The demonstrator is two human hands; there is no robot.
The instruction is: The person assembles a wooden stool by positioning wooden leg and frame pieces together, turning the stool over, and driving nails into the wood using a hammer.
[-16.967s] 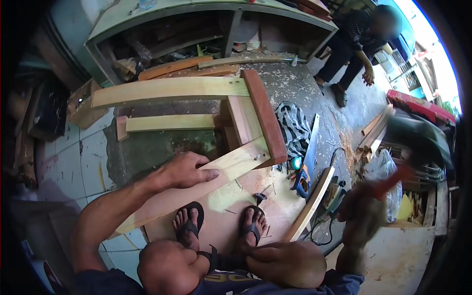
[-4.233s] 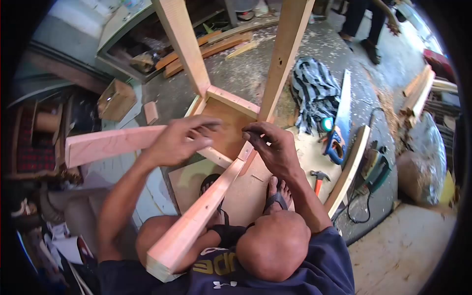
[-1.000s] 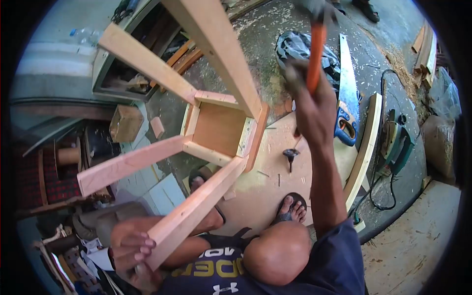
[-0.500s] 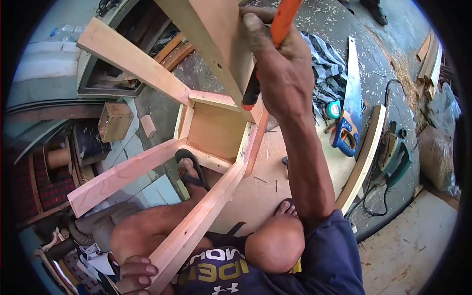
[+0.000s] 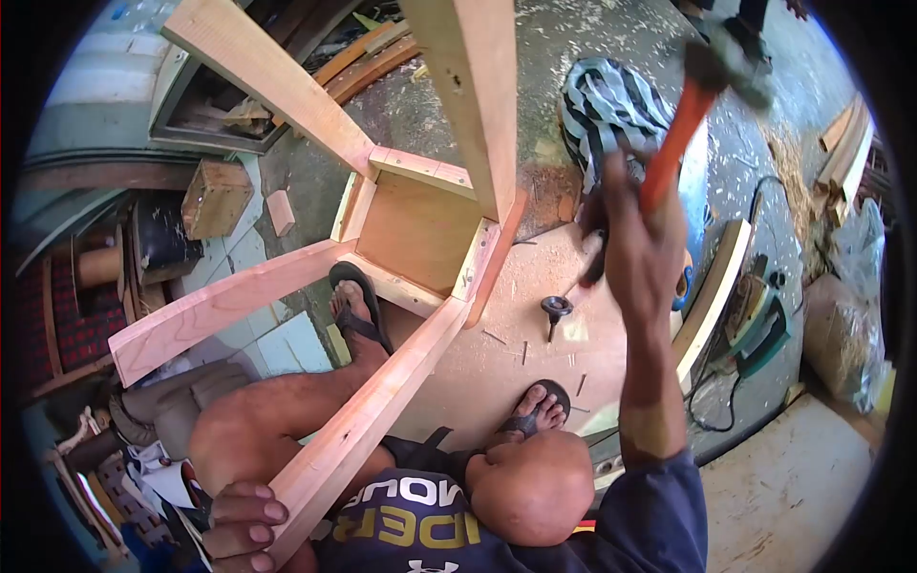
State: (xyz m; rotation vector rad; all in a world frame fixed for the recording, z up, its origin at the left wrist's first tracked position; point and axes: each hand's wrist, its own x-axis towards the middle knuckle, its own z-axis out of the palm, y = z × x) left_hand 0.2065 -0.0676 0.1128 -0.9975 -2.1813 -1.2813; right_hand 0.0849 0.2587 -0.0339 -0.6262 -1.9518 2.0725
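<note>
The wooden stool frame (image 5: pixel 425 224) rests upside down on the floor, its square seat low and its legs pointing up and outward. My left hand (image 5: pixel 244 525) is wrapped round the end of the near leg (image 5: pixel 368 392) at the bottom left. In my right hand (image 5: pixel 645 239) is a hammer (image 5: pixel 680 143) with an orange handle, raised right of the stool and clear of it; its head is blurred. A dark round-topped piece (image 5: pixel 555 307) and several loose nails (image 5: pixel 524 353) lie on the board near my right foot.
A striped cloth (image 5: pixel 616 110) lies beyond my right hand, which partly hides a blue-handled saw (image 5: pixel 684 286). Farther right are a curved wood strip (image 5: pixel 714 296), a green power tool (image 5: pixel 764 329) and a plastic bag (image 5: pixel 845 325). Another person's feet (image 5: pixel 750 38) show at the top right.
My right hand and the hammer have moved right, away from the upright leg. The dark round-topped piece shows again. My left hand still grips the near leg.
</note>
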